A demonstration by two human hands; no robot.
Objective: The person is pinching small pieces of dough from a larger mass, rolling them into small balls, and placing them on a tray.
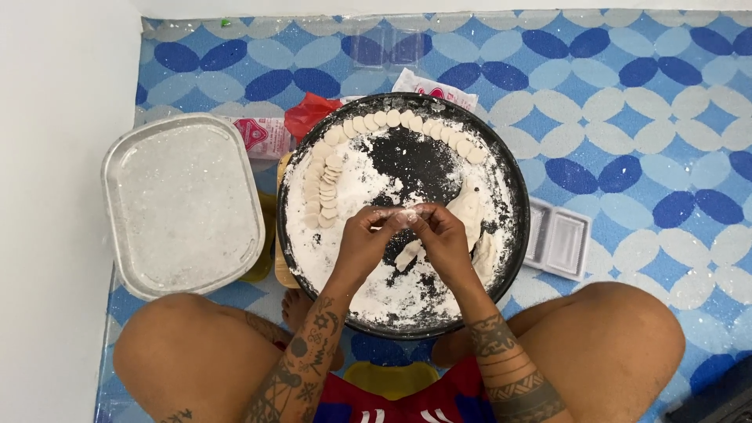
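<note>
A round black pan (520, 227) dusted with white flour sits on the floor between my knees. Small folded dough pieces (368, 124) line its far and left rim in a curved row. My left hand (362, 244) and my right hand (444, 239) meet above the middle of the pan, fingertips pinching a small piece of dough (403, 215) between them. Under my hands a strip of dough (407, 254) lies on the flour, and larger lumps of dough (474, 223) rest at the pan's right side.
A grey rectangular tray (182, 205) dusted with flour lies left of the pan, by a white wall. A small white plastic container (558, 239) sits right of the pan. Red and white packets (270, 131) lie behind it. The floor mat is blue and white patterned.
</note>
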